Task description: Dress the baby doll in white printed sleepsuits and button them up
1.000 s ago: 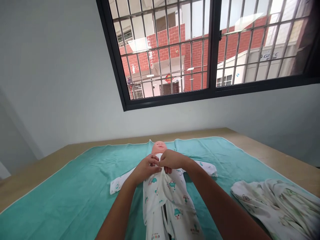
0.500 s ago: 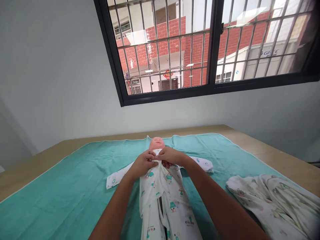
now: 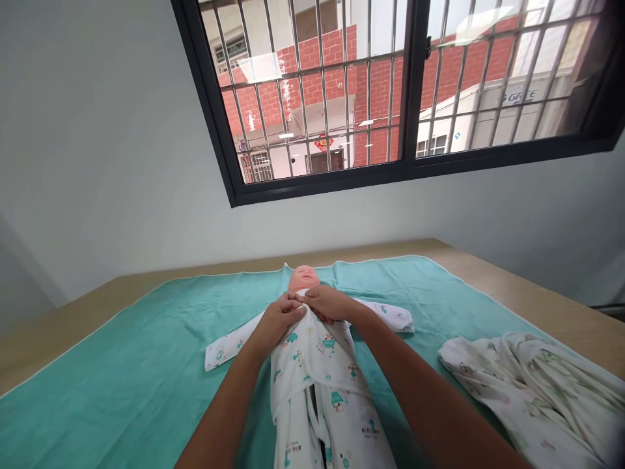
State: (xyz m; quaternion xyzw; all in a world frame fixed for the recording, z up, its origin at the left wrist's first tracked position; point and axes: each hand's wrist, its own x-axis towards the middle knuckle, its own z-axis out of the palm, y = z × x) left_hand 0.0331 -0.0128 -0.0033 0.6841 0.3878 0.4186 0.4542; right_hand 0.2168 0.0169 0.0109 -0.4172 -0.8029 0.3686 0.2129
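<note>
A baby doll (image 3: 303, 277) lies on its back, dressed in a white long-sleeved romper (image 3: 336, 374) with a green and red print. At the chest, my left hand (image 3: 282, 315) pinches the romper's front edge between thumb and fingers. My right hand (image 3: 328, 302) is closed on the same cloth just beside it, and the two sets of fingertips touch or nearly touch. Any fastener there is hidden by my fingers. Both sleeves stretch out sideways, and the legs run toward me with a dark gap between them.
A teal blanket (image 3: 146, 352) lies under the doll on a wooden table (image 3: 493, 286). On the right is a crumpled white printed cloth (image 3: 532, 391). Behind the table rises a grey wall (image 3: 122, 163) with a barred, dark-framed window (image 3: 317, 179).
The romper's front edges, parted below my hands before, now meet in one smooth front. My right hand has shifted slightly left, closer over the left fingertips. The view has tilted slightly.
</note>
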